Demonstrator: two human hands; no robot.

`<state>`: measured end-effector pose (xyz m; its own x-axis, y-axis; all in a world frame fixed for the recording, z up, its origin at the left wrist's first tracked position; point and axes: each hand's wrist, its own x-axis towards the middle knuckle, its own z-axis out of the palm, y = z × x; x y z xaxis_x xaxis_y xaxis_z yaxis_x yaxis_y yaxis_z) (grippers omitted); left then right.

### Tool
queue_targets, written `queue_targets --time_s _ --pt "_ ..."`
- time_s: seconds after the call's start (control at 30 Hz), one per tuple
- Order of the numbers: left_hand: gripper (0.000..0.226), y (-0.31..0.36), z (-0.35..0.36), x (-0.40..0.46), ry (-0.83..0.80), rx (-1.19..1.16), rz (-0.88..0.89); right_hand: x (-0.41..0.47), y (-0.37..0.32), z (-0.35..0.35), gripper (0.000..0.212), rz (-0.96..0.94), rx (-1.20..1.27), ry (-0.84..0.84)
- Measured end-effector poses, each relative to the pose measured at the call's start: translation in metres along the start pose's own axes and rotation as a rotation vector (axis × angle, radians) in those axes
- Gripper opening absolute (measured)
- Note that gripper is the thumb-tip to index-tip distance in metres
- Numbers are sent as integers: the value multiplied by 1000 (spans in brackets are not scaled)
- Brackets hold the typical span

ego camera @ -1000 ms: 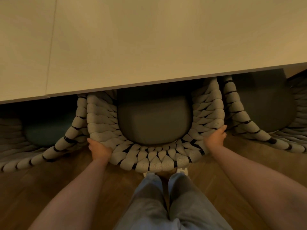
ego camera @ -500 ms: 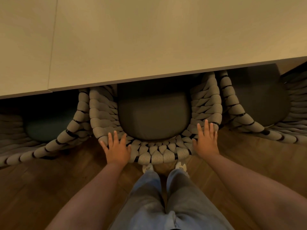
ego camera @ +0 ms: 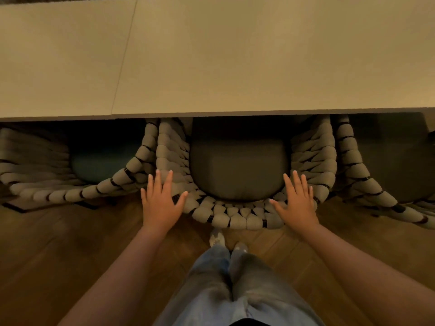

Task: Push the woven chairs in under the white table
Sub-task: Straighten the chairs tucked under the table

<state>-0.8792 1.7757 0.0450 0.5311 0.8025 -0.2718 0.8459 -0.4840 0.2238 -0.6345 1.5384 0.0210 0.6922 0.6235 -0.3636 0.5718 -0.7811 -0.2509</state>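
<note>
The white table [ego camera: 235, 55] fills the upper half of the view. A woven chair [ego camera: 237, 218] with a dark grey seat cushion [ego camera: 237, 172] stands in front of me, its seat partly under the table edge. My left hand [ego camera: 160, 203] lies flat with fingers spread on the chair's left back rim. My right hand [ego camera: 297, 203] lies flat the same way on the right rim. Two more woven chairs flank it, one on the left [ego camera: 70, 191] with a teal cushion and one on the right [ego camera: 367, 184], both partly under the table.
Wooden floor [ego camera: 58, 255] stretches below the chairs. My legs in light jeans [ego camera: 230, 290] and my feet stand just behind the middle chair. A seam [ego camera: 124, 57] divides the tabletop at the left.
My hands went from gripping the chair's back rim to lying flat with straight, spread fingers on it. The table edge now appears lower in the view.
</note>
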Motion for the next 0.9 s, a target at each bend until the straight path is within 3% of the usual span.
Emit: queue_targets --time_s 0.37,0.57,0.9 --pt "68 -43 -38 -31 104 -102 -148 -2 -67 -12 86 -139 47 0" --pt "68 -83 -42 -37 60 -84 -182 -10 -103 -1 85 -177 44 -1" --pt "72 -134 -55 -3 -57 77 36 -51 -185 46 81 -116 19 -11"
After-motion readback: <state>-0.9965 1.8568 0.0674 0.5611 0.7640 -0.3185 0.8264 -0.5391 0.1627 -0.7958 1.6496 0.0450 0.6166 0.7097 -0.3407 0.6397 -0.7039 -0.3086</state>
